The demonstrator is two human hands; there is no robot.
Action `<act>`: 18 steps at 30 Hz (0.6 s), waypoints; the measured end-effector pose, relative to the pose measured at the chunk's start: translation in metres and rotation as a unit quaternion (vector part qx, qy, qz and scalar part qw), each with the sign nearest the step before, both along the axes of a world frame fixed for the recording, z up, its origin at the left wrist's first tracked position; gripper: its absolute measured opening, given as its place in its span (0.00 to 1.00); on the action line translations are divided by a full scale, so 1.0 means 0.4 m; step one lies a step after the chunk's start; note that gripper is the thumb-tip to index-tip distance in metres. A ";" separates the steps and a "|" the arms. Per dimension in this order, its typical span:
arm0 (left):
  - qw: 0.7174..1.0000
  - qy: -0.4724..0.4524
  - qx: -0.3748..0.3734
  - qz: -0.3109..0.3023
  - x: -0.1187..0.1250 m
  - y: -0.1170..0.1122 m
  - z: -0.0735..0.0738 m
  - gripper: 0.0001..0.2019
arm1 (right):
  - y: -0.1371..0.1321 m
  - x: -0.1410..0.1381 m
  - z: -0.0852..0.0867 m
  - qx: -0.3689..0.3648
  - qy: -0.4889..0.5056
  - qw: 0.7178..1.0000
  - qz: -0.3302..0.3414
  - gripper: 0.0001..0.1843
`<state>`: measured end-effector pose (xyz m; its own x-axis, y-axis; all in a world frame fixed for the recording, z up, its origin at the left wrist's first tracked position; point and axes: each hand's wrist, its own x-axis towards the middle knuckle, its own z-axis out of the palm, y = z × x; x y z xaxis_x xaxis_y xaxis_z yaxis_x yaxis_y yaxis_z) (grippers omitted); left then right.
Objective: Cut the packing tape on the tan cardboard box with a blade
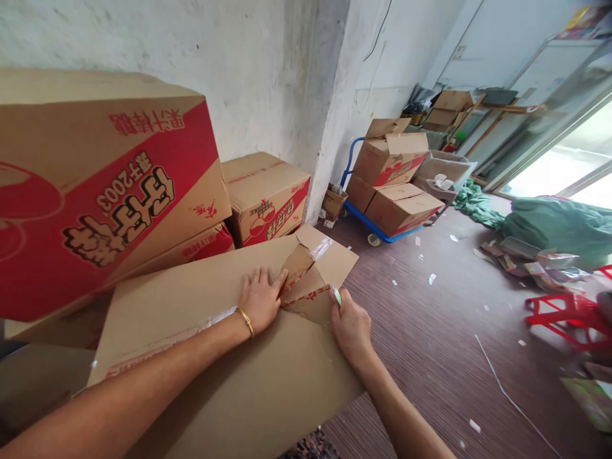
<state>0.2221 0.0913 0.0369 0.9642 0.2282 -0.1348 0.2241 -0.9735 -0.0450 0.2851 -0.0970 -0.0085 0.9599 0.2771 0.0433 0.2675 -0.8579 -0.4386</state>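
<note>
The left hand (pixel 261 298) is lying flat on the top of a plain carton (pixel 229 357), fingers (pixel 268 278) released and spread, tips touching the torn edge of a flap (pixel 318 264). A gold bangle (pixel 246 320) is sitting on that wrist. The right hand (pixel 350 324) is clenching a small pale-green tool (pixel 337 296), whose tip is meeting the flap's corner just beside the tape (pixel 306 294). The carton is lying in the foreground, directly below the camera, with its far corner opened and clear tape running along the top seam.

Printing: the big box (pixel 95 185) at left is showing red panels with Chinese characters seen upside down and the figure "2003". A second box (pixel 265 194) behind the carton is carrying the same red band with fruit artwork; its lettering is too small to read.

Surroundings: the floor (pixel 430 331) is brown with a fine stripe and is littered with paper scraps. A blue trolley (pixel 370 223) by the white wall (pixel 268 70) is bearing more boxes (pixel 394 182) with the same red band. A green sack (pixel 559 226) is lying near the bright doorway, and a red stool (pixel 568 315) is standing at the right edge.
</note>
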 end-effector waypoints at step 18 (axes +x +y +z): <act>0.989 -0.081 0.020 -0.119 -0.003 0.033 -0.025 0.10 | 0.073 -0.030 0.006 0.274 -0.262 0.917 0.127 0.16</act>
